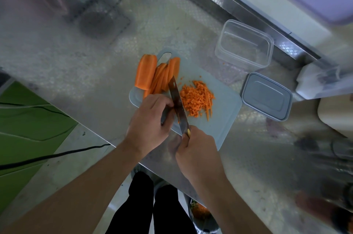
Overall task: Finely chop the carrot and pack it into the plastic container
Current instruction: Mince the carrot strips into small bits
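Cleaver upright on pale cutting board, handle gripped by right hand; left hand curled beside blade, fingers at its flat, pinching nothing visible. Diced carrot pile right of blade, carrot strips and larger chunk left. Clear plastic container and lid on steel counter beyond board.

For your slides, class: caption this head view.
Right hand holds steel knife; left hand wipes its blade beside diced orange carrot on pale cutting board.
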### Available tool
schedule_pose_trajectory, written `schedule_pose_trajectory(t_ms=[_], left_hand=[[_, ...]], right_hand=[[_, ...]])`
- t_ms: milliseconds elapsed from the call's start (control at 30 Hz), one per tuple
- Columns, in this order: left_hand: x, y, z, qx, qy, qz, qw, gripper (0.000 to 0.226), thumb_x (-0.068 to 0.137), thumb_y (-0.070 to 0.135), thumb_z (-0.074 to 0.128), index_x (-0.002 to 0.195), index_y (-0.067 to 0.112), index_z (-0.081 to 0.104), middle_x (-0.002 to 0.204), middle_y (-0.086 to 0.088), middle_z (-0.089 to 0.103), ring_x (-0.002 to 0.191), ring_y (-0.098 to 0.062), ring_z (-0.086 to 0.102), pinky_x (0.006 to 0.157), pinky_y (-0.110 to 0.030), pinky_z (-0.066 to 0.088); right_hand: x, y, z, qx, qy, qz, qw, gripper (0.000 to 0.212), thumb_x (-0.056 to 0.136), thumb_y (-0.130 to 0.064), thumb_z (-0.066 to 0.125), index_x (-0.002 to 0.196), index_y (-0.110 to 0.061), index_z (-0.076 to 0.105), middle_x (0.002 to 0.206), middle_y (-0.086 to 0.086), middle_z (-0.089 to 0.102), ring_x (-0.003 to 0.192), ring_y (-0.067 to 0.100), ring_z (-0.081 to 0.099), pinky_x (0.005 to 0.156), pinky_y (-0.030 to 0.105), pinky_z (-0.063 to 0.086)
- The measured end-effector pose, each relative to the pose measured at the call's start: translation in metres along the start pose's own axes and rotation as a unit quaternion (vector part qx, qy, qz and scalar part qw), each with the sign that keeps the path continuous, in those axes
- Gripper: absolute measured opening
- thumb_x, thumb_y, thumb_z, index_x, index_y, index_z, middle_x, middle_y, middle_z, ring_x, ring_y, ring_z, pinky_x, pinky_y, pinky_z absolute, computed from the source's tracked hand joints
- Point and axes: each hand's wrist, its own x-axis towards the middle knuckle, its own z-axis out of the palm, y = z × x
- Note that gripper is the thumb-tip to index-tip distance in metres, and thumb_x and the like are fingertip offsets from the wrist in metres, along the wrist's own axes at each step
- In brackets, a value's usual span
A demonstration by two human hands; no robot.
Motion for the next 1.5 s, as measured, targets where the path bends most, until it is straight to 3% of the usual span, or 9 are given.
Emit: schedule_pose_trajectory(t_ms=[233, 367, 533, 700, 867, 1033, 1300, 1400, 1500], left_hand=[[0.001, 0.002, 0.0, 0.007, -0.006, 0.001, 1.0, 0.015, 0.089, 0.01, 0.075, 0.102, 0.011, 0.068, 0.108, 0.0, 0.064, 0.105, -0.02, 0.059, 0.083, -0.029, 0.05], [0.004, 0.006, 0.004, 0.025, 0.002, 0.004, 1.0, 0.012, 0.091, 0.01, 0.076, 0.1, 0.012, 0.069, 0.105, 0.0, 0.065, 0.103, -0.019, 0.06, 0.083, -0.028, 0.05], [0.011, 0.017, 0.012, 0.029, 0.005, -0.009, 1.0, 0.008, 0.092, 0.009, 0.074, 0.098, 0.012, 0.07, 0.101, 0.001, 0.067, 0.098, -0.02, 0.061, 0.08, -0.027, 0.049], [0.026, 0.025, 0.019, -0.021, -0.005, -0.021, 1.0, 0.006, 0.094, 0.009, 0.074, 0.096, 0.013, 0.069, 0.092, 0.005, 0.066, 0.081, -0.014, 0.062, 0.071, -0.033, 0.052], [0.035, 0.031, 0.016, -0.052, 0.007, -0.014, 0.999, 0.005, 0.095, 0.008, 0.073, 0.098, 0.011, 0.071, 0.097, 0.003, 0.065, 0.082, -0.011, 0.064, 0.076, -0.025, 0.053], [0.036, 0.047, 0.013, 0.001, 0.015, -0.009, 1.0, 0.007, 0.1, 0.02, 0.069, 0.099, 0.016, 0.074, 0.099, 0.001, 0.062, 0.088, -0.016, 0.062, 0.075, -0.031, 0.051], [0.055, 0.097, 0.04, 0.194, -0.154, -0.084, 0.965, 0.043, 0.102, 0.056, 0.047, 0.077, 0.022, 0.057, 0.073, 0.006, 0.061, 0.068, -0.021, 0.06, 0.059, -0.031, 0.038], [0.061, 0.105, 0.042, 0.24, -0.186, -0.113, 0.946, 0.053, 0.103, 0.057, 0.044, 0.066, 0.02, 0.038, 0.062, 0.004, 0.047, 0.06, -0.022, 0.05, 0.057, -0.031, 0.035], [0.065, 0.111, 0.043, 0.232, -0.199, -0.14, 0.942, 0.053, 0.104, 0.054, 0.047, 0.064, 0.02, 0.037, 0.06, 0.004, 0.045, 0.058, -0.022, 0.048, 0.057, -0.032, 0.033]], right_hand=[[0.001, 0.006, -0.003, 0.014, 0.004, -0.001, 1.0, 0.026, 0.1, -0.025, 0.044, 0.075, -0.022, 0.045, 0.07, -0.002, 0.056, 0.064, 0.015, 0.055, 0.051, 0.027, 0.033], [-0.001, 0.014, -0.015, 0.037, 0.033, 0.006, 0.999, 0.025, 0.101, -0.029, 0.048, 0.078, -0.02, 0.051, 0.068, -0.002, 0.059, 0.063, 0.016, 0.058, 0.055, 0.037, 0.047], [0.0, 0.021, -0.024, 0.048, 0.03, 0.017, 0.998, 0.026, 0.1, -0.028, 0.051, 0.075, -0.018, 0.052, 0.065, -0.001, 0.059, 0.062, 0.017, 0.058, 0.056, 0.037, 0.047], [0.009, 0.026, -0.031, 0.07, 0.042, 0.027, 0.996, 0.031, 0.1, -0.025, 0.05, 0.069, -0.019, 0.046, 0.059, -0.002, 0.052, 0.052, 0.012, 0.05, 0.042, 0.02, 0.033], [0.016, 0.028, -0.047, 0.083, 0.065, 0.022, 0.994, 0.038, 0.098, -0.022, 0.051, 0.064, -0.019, 0.036, 0.053, -0.003, 0.041, 0.049, 0.008, 0.043, 0.043, 0.02, 0.032], [0.022, 0.038, -0.066, 0.081, 0.096, 0.032, 0.992, 0.036, 0.098, -0.02, 0.053, 0.065, -0.015, 0.041, 0.053, -0.003, 0.043, 0.05, 0.006, 0.046, 0.045, 0.018, 0.035], [0.026, 0.052, -0.084, 0.095, 0.095, 0.043, 0.99, 0.034, 0.098, -0.016, 0.051, 0.065, -0.017, 0.045, 0.054, -0.002, 0.046, 0.049, 0.005, 0.044, 0.045, 0.017, 0.034], [0.028, 0.056, -0.084, 0.1, 0.101, 0.04, 0.989, 0.035, 0.097, -0.016, 0.051, 0.063, -0.018, 0.043, 0.052, -0.004, 0.044, 0.048, 0.006, 0.043, 0.045, 0.015, 0.035], [0.03, 0.061, -0.084, 0.099, 0.102, 0.037, 0.989, 0.036, 0.097, -0.017, 0.05, 0.062, -0.021, 0.042, 0.05, -0.009, 0.047, 0.05, 0.005, 0.045, 0.046, 0.014, 0.036]])
